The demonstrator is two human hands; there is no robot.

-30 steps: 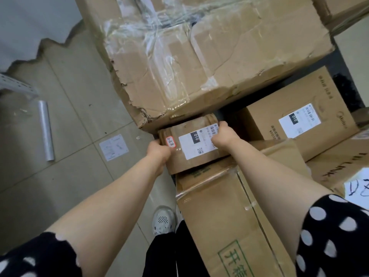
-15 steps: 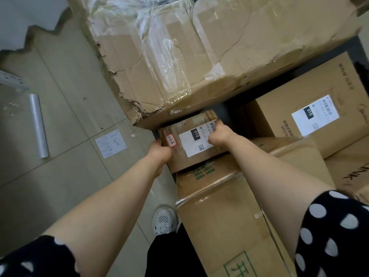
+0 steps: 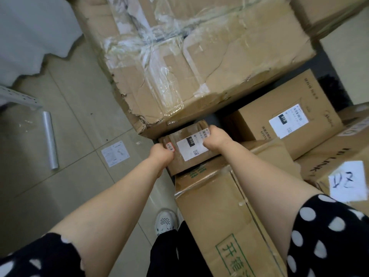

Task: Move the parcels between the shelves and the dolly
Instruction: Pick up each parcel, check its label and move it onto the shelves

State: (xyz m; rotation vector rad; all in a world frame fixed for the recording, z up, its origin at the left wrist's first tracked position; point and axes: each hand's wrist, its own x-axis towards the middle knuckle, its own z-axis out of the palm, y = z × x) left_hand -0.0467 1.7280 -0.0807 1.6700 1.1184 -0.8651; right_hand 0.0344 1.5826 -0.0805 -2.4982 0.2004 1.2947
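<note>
Atop a taped carton (image 3: 215,206), left hand (image 3: 161,155) and right hand (image 3: 216,137) grip a creased parcel (image 3: 187,156).

Short black sleeves scattered with large white polka dots cover the upper arms, the left sleeve (image 3: 40,256) and the right sleeve (image 3: 329,236) alike. The left hand (image 3: 161,155) and right hand (image 3: 216,136) are bare, as are the forearms. Lower down are black trousers (image 3: 165,254) and a white shoe (image 3: 165,221) with a perforated toe.

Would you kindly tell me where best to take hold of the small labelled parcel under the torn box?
Take the small parcel by its two short ends, from the near side, as the left hand and right hand do; the torn box overhangs its far edge.
</note>
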